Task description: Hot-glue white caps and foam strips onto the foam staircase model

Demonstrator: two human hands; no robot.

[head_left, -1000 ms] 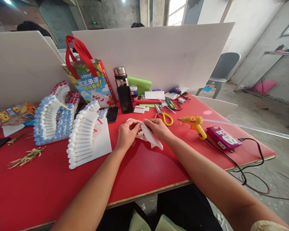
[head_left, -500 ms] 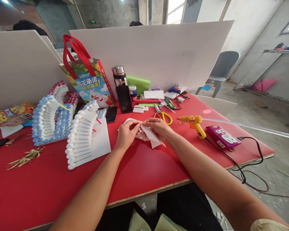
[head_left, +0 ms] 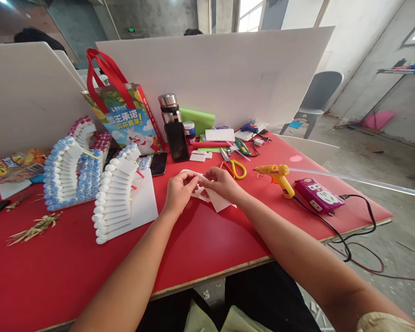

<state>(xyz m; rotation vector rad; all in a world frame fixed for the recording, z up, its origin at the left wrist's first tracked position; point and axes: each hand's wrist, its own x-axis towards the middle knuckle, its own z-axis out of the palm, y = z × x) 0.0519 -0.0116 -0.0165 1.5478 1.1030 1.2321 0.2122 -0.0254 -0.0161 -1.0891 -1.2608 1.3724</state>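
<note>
A thin white sheet of paper [head_left: 221, 201] is pinched between my two hands above the red table. My left hand [head_left: 179, 192] closes thumb and fingertips on its upper left edge. Fingers bent, my right hand [head_left: 224, 184] grips the same sheet, which hangs down below the palm. The two sets of fingertips almost touch, and the part between them is mostly hidden. Beneath and behind the hands lie more white pieces [head_left: 187, 172], partly covered. To the left stands a fan-shaped row of rolled white pieces [head_left: 115, 200] on a white board.
Yellow-handled scissors [head_left: 240, 169] lie beyond my right hand. A yellow glue gun [head_left: 275, 173] and a purple power strip [head_left: 318, 195] with cables are on the right. A phone [head_left: 158, 164], a steel flask [head_left: 169, 108] and a printed bag [head_left: 131, 122] stand or lie behind.
Both hands keep their pinch on the paper, with small finger shifts; the right-hand fingers are slightly more bunched. The whole view has moved slightly.
</note>
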